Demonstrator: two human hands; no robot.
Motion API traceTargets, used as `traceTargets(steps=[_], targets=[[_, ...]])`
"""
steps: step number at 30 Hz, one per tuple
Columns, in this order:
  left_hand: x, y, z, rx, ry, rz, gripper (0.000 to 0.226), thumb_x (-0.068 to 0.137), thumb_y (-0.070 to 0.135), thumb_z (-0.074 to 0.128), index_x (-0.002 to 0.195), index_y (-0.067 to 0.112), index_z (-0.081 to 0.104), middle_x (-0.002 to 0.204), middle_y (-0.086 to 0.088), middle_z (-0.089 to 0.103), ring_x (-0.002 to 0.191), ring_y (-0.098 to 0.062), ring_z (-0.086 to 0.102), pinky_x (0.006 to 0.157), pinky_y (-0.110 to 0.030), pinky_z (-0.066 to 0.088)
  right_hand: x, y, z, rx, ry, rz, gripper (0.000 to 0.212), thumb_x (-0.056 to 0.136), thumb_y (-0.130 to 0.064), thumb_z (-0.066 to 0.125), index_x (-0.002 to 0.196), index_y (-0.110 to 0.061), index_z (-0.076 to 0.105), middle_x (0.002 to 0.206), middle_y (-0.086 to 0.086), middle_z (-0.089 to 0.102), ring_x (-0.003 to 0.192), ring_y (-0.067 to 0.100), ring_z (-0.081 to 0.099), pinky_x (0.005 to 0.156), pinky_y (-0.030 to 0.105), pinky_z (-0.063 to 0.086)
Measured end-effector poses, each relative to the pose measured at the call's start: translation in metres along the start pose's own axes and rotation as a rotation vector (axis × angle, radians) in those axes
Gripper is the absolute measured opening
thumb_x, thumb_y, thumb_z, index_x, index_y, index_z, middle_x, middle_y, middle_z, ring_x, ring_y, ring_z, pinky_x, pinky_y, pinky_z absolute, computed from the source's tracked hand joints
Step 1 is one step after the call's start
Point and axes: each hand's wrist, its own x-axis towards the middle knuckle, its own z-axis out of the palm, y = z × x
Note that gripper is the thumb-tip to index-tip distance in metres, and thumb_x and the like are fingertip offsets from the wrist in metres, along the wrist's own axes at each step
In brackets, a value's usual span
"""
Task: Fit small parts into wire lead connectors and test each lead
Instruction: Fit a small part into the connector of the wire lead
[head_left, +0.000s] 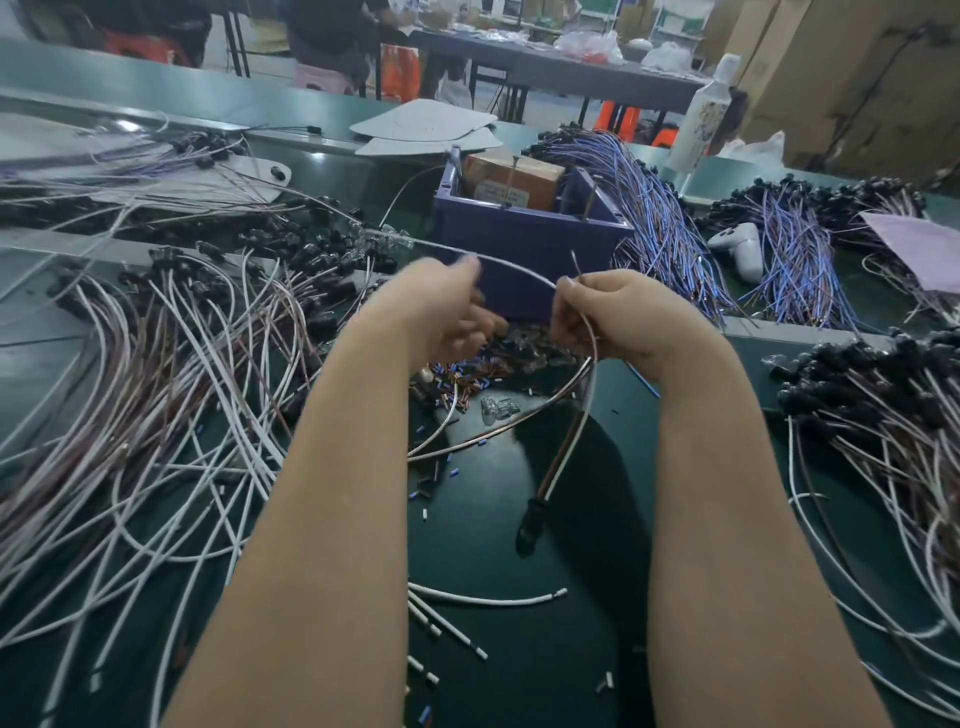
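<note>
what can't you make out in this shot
All head view.
Left hand: fingertips motion-blurred, grip on the wire lead unclear.
Small parts pile: partly hidden behind it and the right hand.
Blue bin: contents mostly behind its near wall.
Cardboard box label: too small to read.

On the counter a bin sits at 12 o'clock, a carton in it and small parts just before it. Wire leads heap at 9 o'clock, further leads at 3 o'clock. A bottle stands at 1 o'clock, behind.
</note>
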Motion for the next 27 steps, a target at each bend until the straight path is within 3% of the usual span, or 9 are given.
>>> traceTargets(steps=[3,5,8,12,16,21,23,27], targets=[[0.008,0.003,-0.002,-0.406,0.176,0.108,0.032,0.104,0.026,0.031,0.117,0.001,0.047,0.095,-0.012,0.064,0.048,-0.004,0.049,0.039,-0.014,0.041,-0.005,0.000,0.002,-0.158,-0.159,0.051,0.036,0.100,-0.025,0.045,0.069,-0.013,0.059,0.058,-0.002,0.063,0.054,0.010,0.056,0.059,0.020,0.050],[0.008,0.002,0.002,-0.465,0.212,0.181,0.025,0.104,0.022,0.032,0.107,0.004,0.050,0.085,-0.007,0.063,0.038,-0.001,0.039,0.035,-0.013,0.033,-0.007,-0.002,0.007,-0.238,-0.255,0.076,0.036,0.101,-0.027,0.044,0.072,-0.013,0.060,0.062,0.000,0.065,0.054,0.008,0.058,0.059,0.020,0.051],[0.010,-0.001,0.005,-0.230,0.316,0.296,0.032,0.103,0.021,0.036,0.079,0.014,0.056,0.072,0.001,0.053,0.047,-0.004,0.038,0.041,-0.016,0.031,-0.006,-0.003,0.010,-0.271,-0.287,0.103,0.035,0.101,-0.032,0.041,0.083,-0.014,0.065,0.074,0.002,0.069,0.061,0.010,0.060,0.061,0.021,0.052],[0.010,0.001,0.002,0.044,0.444,0.380,0.037,0.101,0.020,0.039,0.069,0.020,0.056,0.067,0.004,0.052,0.060,-0.012,0.046,0.065,-0.026,0.041,0.002,-0.001,0.009,-0.410,-0.112,0.090,0.039,0.101,-0.040,0.038,0.091,-0.017,0.068,0.071,0.003,0.069,0.048,0.011,0.043,0.049,0.022,0.037],[0.002,0.008,-0.002,0.243,0.348,0.377,0.037,0.096,0.015,0.042,0.063,0.017,0.059,0.061,0.003,0.054,0.054,-0.011,0.046,0.064,-0.025,0.040,0.006,-0.003,0.014,0.052,0.007,0.095,0.036,0.102,-0.031,0.042,0.087,-0.004,0.061,0.056,0.008,0.063,0.036,0.007,0.049,0.040,0.016,0.042],[-0.009,0.019,-0.007,0.435,0.195,0.277,0.031,0.092,0.010,0.044,0.071,0.007,0.066,0.043,0.005,0.057,0.031,-0.001,0.043,0.041,-0.014,0.037,0.007,0.000,0.021,0.487,-0.117,0.047,0.008,0.094,0.005,0.049,0.092,0.002,0.056,0.070,0.013,0.069,0.059,0.013,0.069,0.057,0.018,0.055],[-0.012,0.022,-0.009,0.462,0.163,0.255,0.030,0.091,0.007,0.043,0.070,0.004,0.065,0.040,0.006,0.058,0.029,-0.001,0.043,0.039,-0.014,0.038,0.010,0.003,0.024,0.464,-0.088,0.048,0.013,0.095,0.007,0.046,0.090,0.002,0.057,0.074,0.013,0.068,0.058,0.011,0.068,0.058,0.016,0.055],[-0.019,0.027,-0.009,0.469,0.108,0.245,0.027,0.090,0.002,0.042,0.077,-0.005,0.064,0.045,0.000,0.062,0.030,-0.003,0.045,0.035,-0.010,0.038,0.015,0.005,0.032,0.230,0.082,-0.008,0.017,0.100,-0.012,0.045,0.102,-0.007,0.062,0.073,0.007,0.068,0.043,0.004,0.057,0.046,0.015,0.047]])
